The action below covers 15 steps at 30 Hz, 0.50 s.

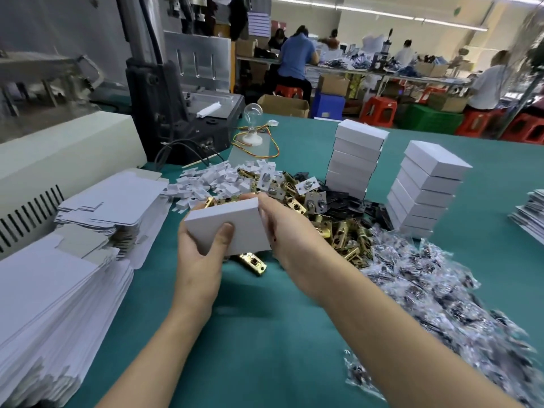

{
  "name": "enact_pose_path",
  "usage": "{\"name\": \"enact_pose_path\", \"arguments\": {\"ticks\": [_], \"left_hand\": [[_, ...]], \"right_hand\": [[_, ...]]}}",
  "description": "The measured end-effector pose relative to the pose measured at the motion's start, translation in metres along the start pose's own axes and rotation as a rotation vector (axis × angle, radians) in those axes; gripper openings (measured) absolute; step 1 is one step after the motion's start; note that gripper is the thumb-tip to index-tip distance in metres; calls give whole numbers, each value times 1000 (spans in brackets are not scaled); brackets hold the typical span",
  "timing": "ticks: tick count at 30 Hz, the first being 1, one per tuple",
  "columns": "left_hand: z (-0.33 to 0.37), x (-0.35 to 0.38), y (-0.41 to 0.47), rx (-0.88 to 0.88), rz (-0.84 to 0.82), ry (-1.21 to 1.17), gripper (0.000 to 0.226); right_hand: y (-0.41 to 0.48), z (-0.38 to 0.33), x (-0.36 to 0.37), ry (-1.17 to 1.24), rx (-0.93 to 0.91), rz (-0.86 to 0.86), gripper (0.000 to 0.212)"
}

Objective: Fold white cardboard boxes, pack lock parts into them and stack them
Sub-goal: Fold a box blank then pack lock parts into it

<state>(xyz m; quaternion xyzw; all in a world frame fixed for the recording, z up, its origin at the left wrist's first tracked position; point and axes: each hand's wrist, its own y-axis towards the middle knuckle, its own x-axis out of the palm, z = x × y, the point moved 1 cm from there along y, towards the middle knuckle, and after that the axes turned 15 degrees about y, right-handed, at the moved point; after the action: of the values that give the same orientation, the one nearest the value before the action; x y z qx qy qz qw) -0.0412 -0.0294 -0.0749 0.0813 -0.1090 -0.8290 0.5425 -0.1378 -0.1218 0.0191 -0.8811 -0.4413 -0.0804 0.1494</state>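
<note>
- Above the green table (265, 343), we hold a closed white cardboard box (244, 222) tilted between both hands.
- Our left hand (200, 266) grips its near end, thumb pressed flat on the face; our right hand (282, 231) curls round its right end, fingertips hidden.
- Just behind lie brass latch parts (341, 231); beyond them stand two stacks of closed boxes (356, 160); flat box blanks (59, 290) sit at left.

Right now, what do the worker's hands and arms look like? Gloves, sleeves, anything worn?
Left hand and right hand are bare: no gloves or rings visible. Both forearms are bare too, with no sleeves, watch or bands in view down to the frame edge.
</note>
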Motion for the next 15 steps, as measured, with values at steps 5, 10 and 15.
{"name": "enact_pose_path", "arguments": {"ticks": [5,10,15], "left_hand": [[-7,6,1,-90,-74,-58,77],[-6,1,2,-30,-89,-51,63],[1,-9,2,272,7,111,47]], "right_hand": [[-10,8,-7,-231,-178,-41,37],[10,12,-3,-251,-214,-68,38],[9,-2,-30,-328,-19,-197,42]]}}
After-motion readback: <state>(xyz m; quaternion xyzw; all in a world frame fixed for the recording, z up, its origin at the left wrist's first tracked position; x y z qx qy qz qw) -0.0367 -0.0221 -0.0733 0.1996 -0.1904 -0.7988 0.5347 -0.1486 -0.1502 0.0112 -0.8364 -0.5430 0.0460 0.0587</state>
